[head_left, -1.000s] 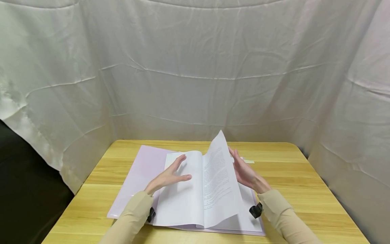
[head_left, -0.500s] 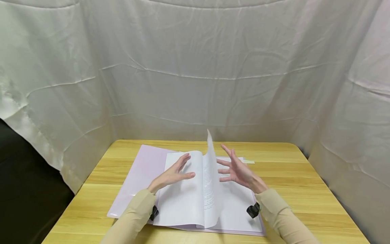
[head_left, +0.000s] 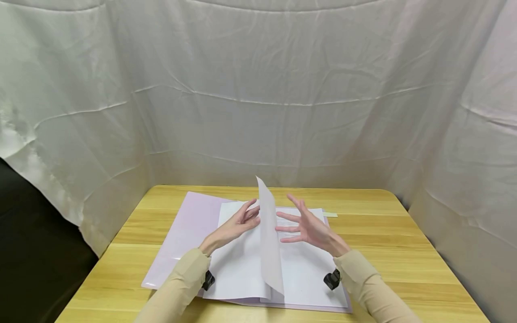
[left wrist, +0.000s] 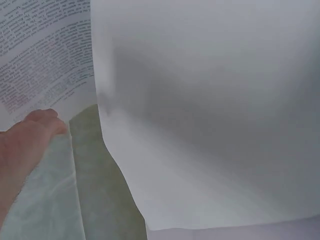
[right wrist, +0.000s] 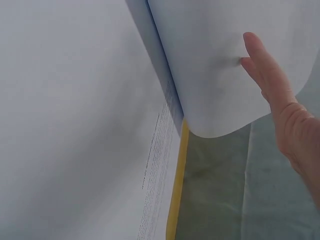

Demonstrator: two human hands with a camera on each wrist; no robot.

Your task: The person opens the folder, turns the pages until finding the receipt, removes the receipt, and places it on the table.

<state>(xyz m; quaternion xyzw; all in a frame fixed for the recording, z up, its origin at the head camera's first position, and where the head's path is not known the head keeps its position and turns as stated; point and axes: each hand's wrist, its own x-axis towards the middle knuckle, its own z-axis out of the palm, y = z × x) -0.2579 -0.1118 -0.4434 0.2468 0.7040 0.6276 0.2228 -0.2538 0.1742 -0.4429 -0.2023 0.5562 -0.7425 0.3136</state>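
An open stack of white pages point(head_left: 307, 269) lies in a pale lilac folder point(head_left: 190, 229) on the table. One loose page point(head_left: 268, 242) stands nearly upright in the middle, its top leaning left. On its left side is my left hand point(head_left: 230, 229), fingertips at the page with slightly bent fingers; whether they press on it is hard to tell. My right hand point(head_left: 315, 229) hovers right of the page, fingers spread, holding nothing. Up close, the left hand point(left wrist: 30, 140) is beside a printed side, and the right hand point(right wrist: 285, 110) is near a blank side.
The wooden table point(head_left: 383, 251) reaches out on both sides of the folder. A small pale tab point(head_left: 330, 215) sticks out at the folder's right. Grey-white cloth point(head_left: 258, 112) hangs behind, and black cloth point(head_left: 32, 251) shows at the left.
The page has swung from leaning right to upright and slightly left. My right hand came off its right edge, spread its fingers and followed leftward; my left hand moved a little right to the page.
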